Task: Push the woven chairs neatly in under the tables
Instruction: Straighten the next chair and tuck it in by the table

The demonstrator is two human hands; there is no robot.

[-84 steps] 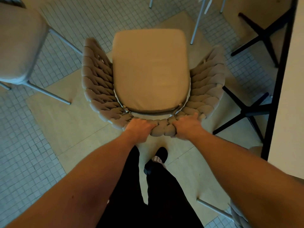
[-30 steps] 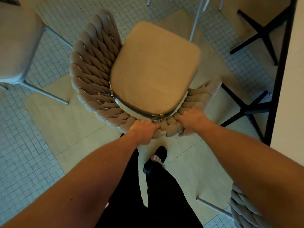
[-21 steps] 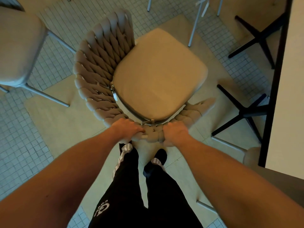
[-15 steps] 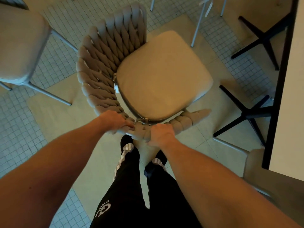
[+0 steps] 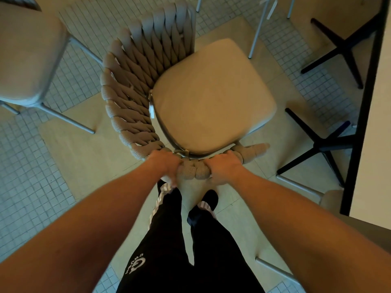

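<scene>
Gripping: head view, both hands clamp the backrest rim of the grey rope-woven chair with the tan seat cushion (image 5: pixel 211 98).
Left hand (image 5: pixel 164 166): fingers curled over the rim, lower centre.
Right hand (image 5: pixel 225 168): fingers wrapped round the rim, just beside the left.
Chair: centre frame, seat angled toward the black-edged pale table (image 5: pixel 376 102) at right.
Table base: black cross-shaped foot (image 5: pixel 321 144), right of the seat.

woven chair (image 5: pixel 148 85) turned, seat toward table (image 5: pixel 376 102) | apparently tilted; hands regripped
</scene>
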